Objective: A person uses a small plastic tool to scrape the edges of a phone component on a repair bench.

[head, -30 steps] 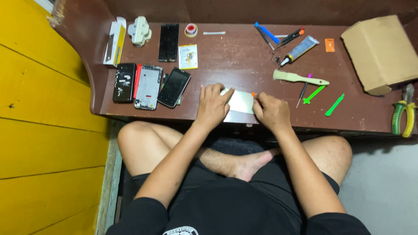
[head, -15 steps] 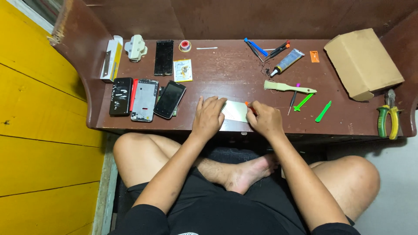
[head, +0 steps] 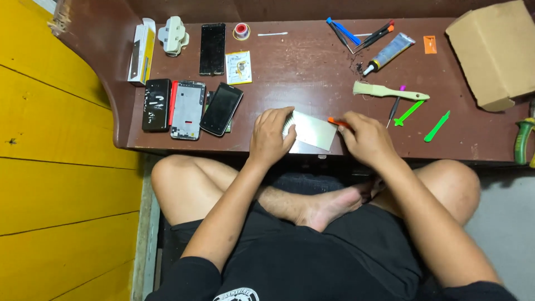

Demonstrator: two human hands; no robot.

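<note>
L fingers point(head: 277, 118) curl over the left edge of a flat silvery panel point(head: 313, 131), pressing it down on the table point(head: 301, 78) near the front edge; left hand point(head: 270, 136) sits knuckles-up, wrist bent back toward the body, forearm running down-left to a black sleeve. R fingers point(head: 356, 124) are closed in a pinch on a small orange tool point(head: 337, 121), tip at the panel's right edge – can't quite tell if it's under the edge or just touching. Right hand point(head: 368, 139) lies palm-down, forearm angling down-right over the knee. Panel lies btwn both hands, slightly tilted. Left of it: three phones point(head: 189, 107) side by side. Right: a pale-handled brush point(head: 390, 92), green pry sticks point(head: 423, 120), glue tube point(head: 388, 51), cardboard box point(head: 496, 53) at the far corner
</note>
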